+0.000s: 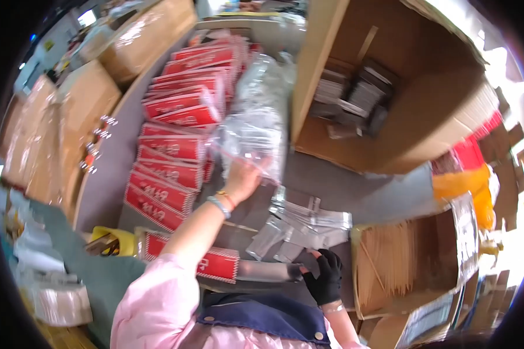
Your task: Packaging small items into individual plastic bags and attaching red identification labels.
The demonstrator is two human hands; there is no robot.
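My left hand (244, 177), bare and wearing bracelets, reaches forward to a thick pile of clear plastic bags (253, 128). Its blurred fingers close on the edge of a clear plastic bag (236, 152) with a thin red line across its mouth. My right hand (325, 278), in a black fingerless glove, is near the front edge of the table. Its thumb side grips the dark end of a long clear packet (265, 271), which points left. Just beyond that hand lie several small clear packets with silvery contents (303, 230), loosely heaped.
Overlapping red-and-white packages (163, 168) fill the table's left part. A tall carton (442, 122) at the far right holds dark and grey packs (367, 90). Thin wooden sticks (390, 262) sit in a smaller carton (358, 291) at right. A yellow container (119, 239) stands left.
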